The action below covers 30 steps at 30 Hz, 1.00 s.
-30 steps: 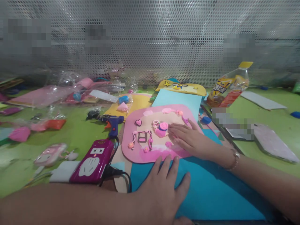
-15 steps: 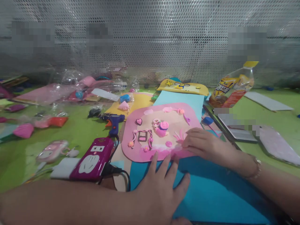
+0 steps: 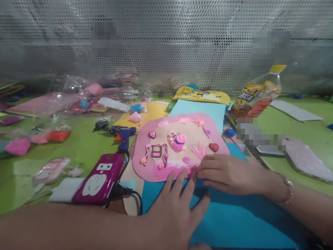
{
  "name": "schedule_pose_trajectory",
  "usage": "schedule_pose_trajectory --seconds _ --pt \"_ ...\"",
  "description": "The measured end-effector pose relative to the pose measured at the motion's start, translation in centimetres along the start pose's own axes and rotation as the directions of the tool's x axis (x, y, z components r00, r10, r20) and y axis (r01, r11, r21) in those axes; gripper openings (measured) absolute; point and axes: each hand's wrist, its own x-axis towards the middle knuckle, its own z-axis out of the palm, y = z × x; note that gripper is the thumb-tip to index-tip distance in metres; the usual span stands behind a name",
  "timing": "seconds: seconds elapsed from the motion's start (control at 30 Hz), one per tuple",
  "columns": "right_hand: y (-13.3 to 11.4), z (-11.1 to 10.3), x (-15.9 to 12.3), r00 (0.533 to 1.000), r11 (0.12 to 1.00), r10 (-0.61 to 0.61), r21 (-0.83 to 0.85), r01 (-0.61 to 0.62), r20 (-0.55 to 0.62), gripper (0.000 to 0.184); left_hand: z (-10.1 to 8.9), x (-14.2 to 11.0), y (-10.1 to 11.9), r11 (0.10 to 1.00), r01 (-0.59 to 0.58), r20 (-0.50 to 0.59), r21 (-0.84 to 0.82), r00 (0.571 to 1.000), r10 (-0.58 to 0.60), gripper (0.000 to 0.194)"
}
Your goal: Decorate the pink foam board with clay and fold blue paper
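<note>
A pink foam panel (image 3: 153,166) with a tan middle carries small stuck-on shapes: a pink snail (image 3: 179,142), two hearts and flowers. It lies partly on a blue sheet (image 3: 234,215). My left hand (image 3: 177,211) lies flat with fingers spread on the blue sheet, fingertips touching the panel's near edge. My right hand (image 3: 229,172) rests on the panel's near right corner, fingers stretched out and close together, tips at the edge. A red heart (image 3: 213,147) sits just beyond it.
A blue glue gun (image 3: 124,133) and a purple power strip (image 3: 97,178) lie left of the panel on the green table (image 3: 85,149). A plastic bottle (image 3: 256,93) lies at the right. Clear bags and foam pieces crowd the left; a perforated metal screen stands behind.
My right hand slid from the middle of the panel back to its near right corner, uncovering the pink sprig and the red heart. My left hand has barely moved.
</note>
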Motion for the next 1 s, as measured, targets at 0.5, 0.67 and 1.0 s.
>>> schedule_pose_trajectory --seconds 0.5,0.67,1.0 --pt "-0.4 -0.2 -0.4 0.998 0.996 0.032 -0.089 -0.027 0.052 0.03 -1.6 0.2 -1.0 0.995 0.029 0.073 -0.093 0.997 -0.022 0.084" --pt "-0.2 -0.2 -0.4 0.998 0.991 0.061 -0.12 -0.059 0.012 0.026 -1.9 0.5 -0.5 0.992 0.098 0.129 -0.082 0.988 -0.087 0.085" --pt "0.6 -0.6 -0.7 0.96 0.957 0.272 -0.082 -0.277 -0.068 0.026 -1.7 0.3 -0.2 0.977 0.16 0.15 -0.139 0.979 -0.139 0.088"
